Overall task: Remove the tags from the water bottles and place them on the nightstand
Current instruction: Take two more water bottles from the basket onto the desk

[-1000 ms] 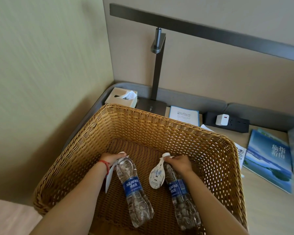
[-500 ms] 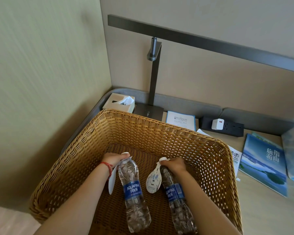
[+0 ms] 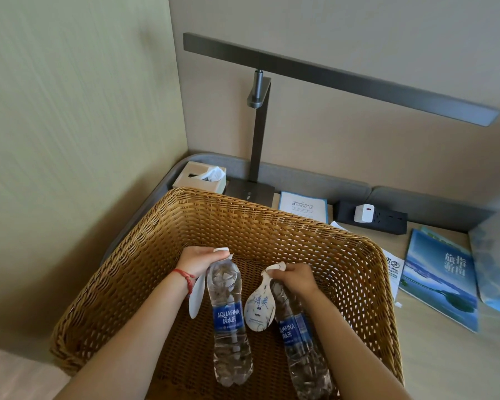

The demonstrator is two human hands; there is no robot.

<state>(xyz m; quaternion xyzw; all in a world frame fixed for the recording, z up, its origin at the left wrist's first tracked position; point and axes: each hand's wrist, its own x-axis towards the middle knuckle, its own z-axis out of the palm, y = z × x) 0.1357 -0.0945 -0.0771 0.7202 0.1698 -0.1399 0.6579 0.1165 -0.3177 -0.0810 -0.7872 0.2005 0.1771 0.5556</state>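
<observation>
Wicker basket [image 3: 355, 272] sitting on the nightstand [image 3: 445, 356], tan weave, filling the middle of the view. Lying inside it, two clear water bottles with blue Aquafina labels, caps pointing away: left bottle [image 3: 228, 319] and right bottle [image 3: 298, 333], side by side, slightly apart. Left hand [image 3: 199, 259] gripping the neck of the left bottle, fingers curled round the cap end, red string bracelet [image 3: 185, 277] circling the wrist. Left tag [image 3: 195, 295], plain white, hanging from that neck along the bottle's left side, seen edge-on. Right hand [image 3: 296, 277] clutching the neck of the right bottle, fingers closed round the loop of the right tag [image 3: 259, 306], a pear-shaped white card with blue characters lying between the two bottles. Both tags remaining attached to their bottles. Standing behind the basket: tissue box [image 3: 199, 180], grey desk lamp [image 3: 259, 134], small white card [image 3: 303, 206], black power strip [image 3: 387, 219] carrying a white charger [image 3: 363, 212]. Lying to the right: blue booklet [image 3: 442, 281].
</observation>
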